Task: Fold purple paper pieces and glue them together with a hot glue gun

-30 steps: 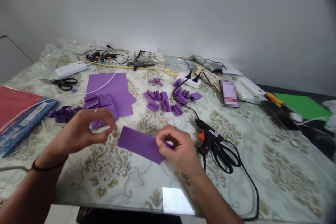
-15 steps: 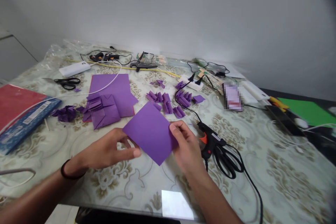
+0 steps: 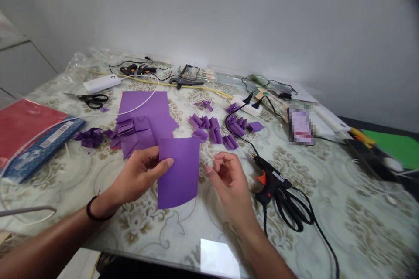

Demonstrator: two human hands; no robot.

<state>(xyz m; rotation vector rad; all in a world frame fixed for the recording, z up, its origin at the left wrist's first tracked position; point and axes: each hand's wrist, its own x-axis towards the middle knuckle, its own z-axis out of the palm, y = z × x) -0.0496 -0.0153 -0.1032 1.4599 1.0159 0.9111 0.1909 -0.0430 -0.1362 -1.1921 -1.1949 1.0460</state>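
Observation:
Pinched at its left edge, a plain purple sheet of paper (image 3: 180,174) is held up by my left hand (image 3: 140,176), the thumb on its near face. To the right of the sheet, my right hand (image 3: 231,183) is apart from it, fingers curled loosely with a gap between thumb and fingertips and nothing in them. Behind the paper lie folded purple paper pieces (image 3: 216,130) and a larger folded purple piece (image 3: 135,135) on purple sheets (image 3: 144,103). A black glue gun (image 3: 268,178) rests right of my right hand.
Scissors (image 3: 93,100), crumpled purple paper (image 3: 90,138) and a blue-and-red pack (image 3: 46,137) lie left. A power strip (image 3: 247,107) with plugged cords, a phone (image 3: 300,126) and green paper (image 3: 393,146) are right. Black-handled scissors (image 3: 294,213) lie against the glue gun; its cord runs to the front.
The purple sheet has turned from a diamond to upright and passed from my right hand to my left. My right hand has let go. The view has shifted slightly left.

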